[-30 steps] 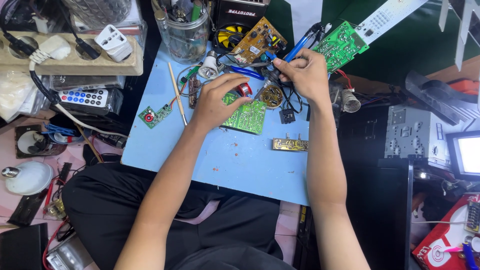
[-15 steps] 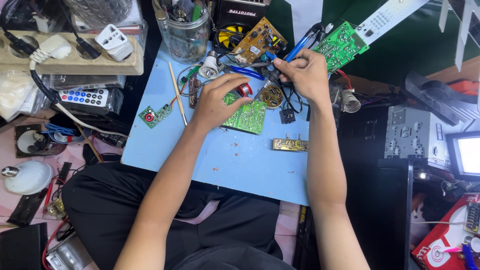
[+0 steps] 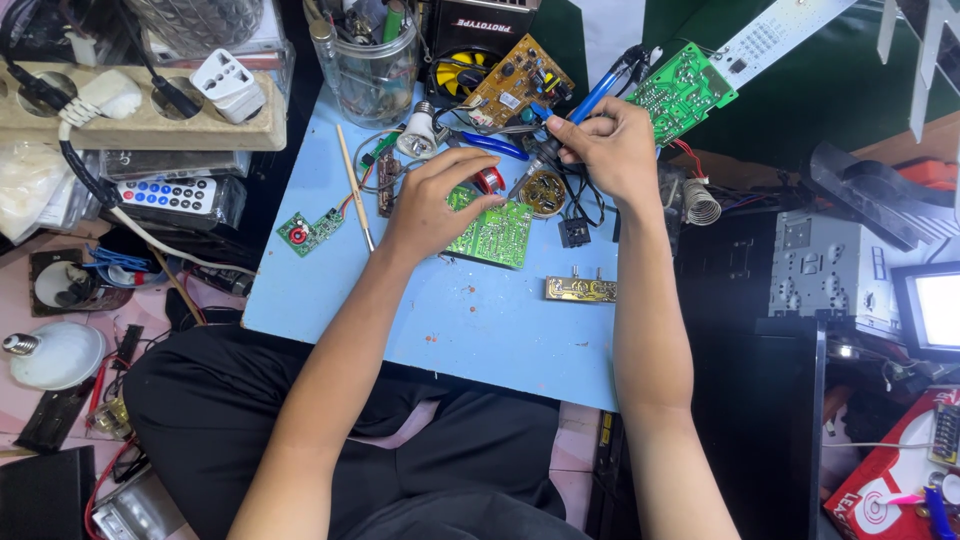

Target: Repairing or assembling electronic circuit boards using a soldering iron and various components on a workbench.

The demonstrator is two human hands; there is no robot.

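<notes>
A green circuit board (image 3: 494, 232) lies on the light blue work surface (image 3: 470, 320). My left hand (image 3: 432, 203) rests on the board's left edge, fingers curled over it, next to a red coil part (image 3: 488, 179). My right hand (image 3: 607, 150) grips a blue-handled soldering iron (image 3: 585, 107) like a pen. Its tip points down-left toward a round tin (image 3: 543, 192) just beyond the board.
A clear jar of tools (image 3: 372, 62), a tan circuit board (image 3: 518, 82), a second green board (image 3: 682, 92) and blue pliers (image 3: 492, 146) crowd the far edge. A small brown strip board (image 3: 580, 289) lies near my right forearm. A power strip (image 3: 140, 120) and remote (image 3: 165, 194) sit left.
</notes>
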